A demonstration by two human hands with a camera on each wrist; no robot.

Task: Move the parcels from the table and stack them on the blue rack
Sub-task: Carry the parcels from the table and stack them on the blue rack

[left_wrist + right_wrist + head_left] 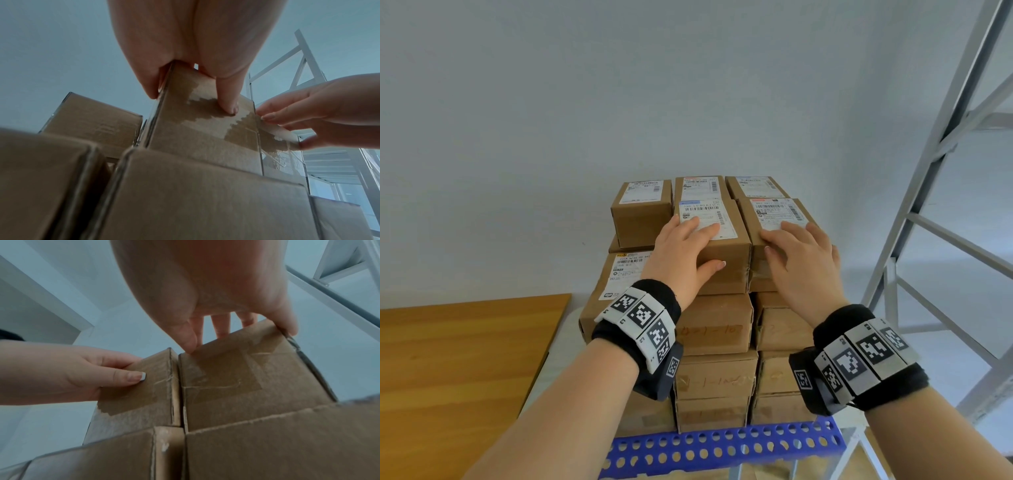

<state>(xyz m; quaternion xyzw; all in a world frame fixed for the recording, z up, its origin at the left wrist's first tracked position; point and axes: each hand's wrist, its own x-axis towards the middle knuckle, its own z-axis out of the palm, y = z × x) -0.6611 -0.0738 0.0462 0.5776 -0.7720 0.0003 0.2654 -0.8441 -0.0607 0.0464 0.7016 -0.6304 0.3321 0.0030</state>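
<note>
Brown cardboard parcels with white shipping labels are stacked several layers high on the blue rack [722, 445], whose perforated front rail is seen at the bottom. The top front left parcel [717, 240] is grasped by the left hand [685, 253], fingers laid over its label and thumb pressed on its taped front face. The top front right parcel [774, 233], touching it, is covered by the right hand [803, 263], fingers spread and curved over the top. A wooden table [458, 359] is seen to the left, a grey metal frame [941, 205] to the right.
</note>
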